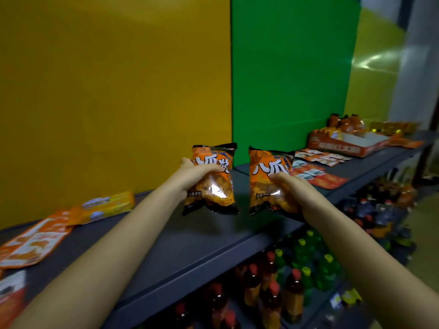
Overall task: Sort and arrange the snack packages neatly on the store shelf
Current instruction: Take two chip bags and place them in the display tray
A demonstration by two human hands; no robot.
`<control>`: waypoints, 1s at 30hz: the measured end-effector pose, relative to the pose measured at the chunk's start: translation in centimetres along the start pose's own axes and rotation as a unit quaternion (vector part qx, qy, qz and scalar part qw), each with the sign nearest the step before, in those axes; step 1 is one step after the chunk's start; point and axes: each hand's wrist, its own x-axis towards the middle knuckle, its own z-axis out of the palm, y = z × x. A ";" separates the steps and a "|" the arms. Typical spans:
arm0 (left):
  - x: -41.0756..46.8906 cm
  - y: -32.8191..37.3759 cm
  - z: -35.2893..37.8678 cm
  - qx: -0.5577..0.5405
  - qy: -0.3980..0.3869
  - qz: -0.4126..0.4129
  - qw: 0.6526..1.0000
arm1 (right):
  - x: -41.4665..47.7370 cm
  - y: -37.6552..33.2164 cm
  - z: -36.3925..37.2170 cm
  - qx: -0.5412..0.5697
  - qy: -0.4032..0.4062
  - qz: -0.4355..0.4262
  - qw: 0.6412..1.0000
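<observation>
I hold two matching orange-and-black snack bags upright above the dark grey shelf (190,245). My left hand (192,174) grips the left bag (213,179) from its left side, fingers curled over the front. My right hand (294,191) grips the right bag (268,181) from its right side. The bags hang side by side with a small gap between them, lifted a little off the shelf surface.
Flat orange packets (35,241) and a yellow-orange box (107,205) lie at the shelf's left. Red and white packets (316,167) lie to the right, with an open display carton (349,143) of snacks beyond. Drink bottles (285,281) fill the lower shelf.
</observation>
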 end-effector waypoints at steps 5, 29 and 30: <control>1.4 1.3 11.6 -0.028 -0.043 -0.003 0.999 | 0.6 0.6 -11.5 -0.011 0.052 -0.005 0.999; 19.0 11.1 51.3 -0.019 -0.159 0.014 0.987 | 18.3 1.4 -48.3 -0.023 0.157 -0.018 0.987; 20.4 11.5 52.8 -0.012 -0.167 0.017 0.986 | 19.9 1.5 -49.7 -0.030 0.160 -0.020 0.986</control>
